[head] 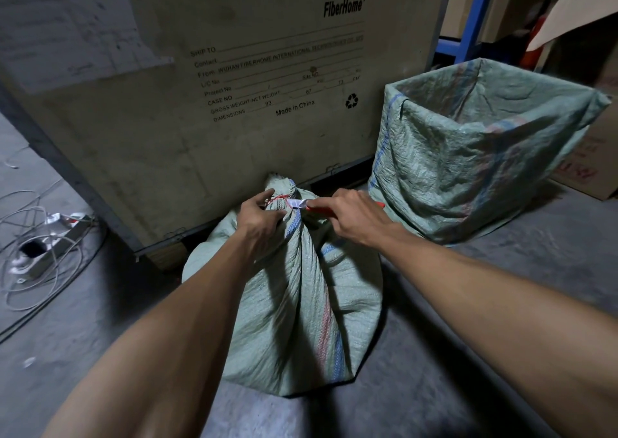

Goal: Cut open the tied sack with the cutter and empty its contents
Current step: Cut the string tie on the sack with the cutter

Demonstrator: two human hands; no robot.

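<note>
Both forearms reach forward and down, and the two hands meet at the top of the tied sack [294,290], which stands on the concrete floor [434,354] in front of a big cardboard crate [200,103]. The left hand [259,218] grips the gathered neck of the sack, fingers curled around the cloth just under the red string [280,197] that ties it. The knuckles face up and the wrist is nearly straight.

The right hand [351,213] comes from the other side, closed around the red handle of the cutter [309,205]. Its back faces up and the wrist bends a little inward. The pale blade end of the cutter points toward the left hand and lies at the knot, just beside the left fingertips; I cannot tell if the blade touches the string.

Past the right hand, an open green sack [468,156] stands upright with its mouth wide. Far to the outer side of the left hand, a power strip [72,225] with loose white cables [36,270] lies on the floor.
</note>
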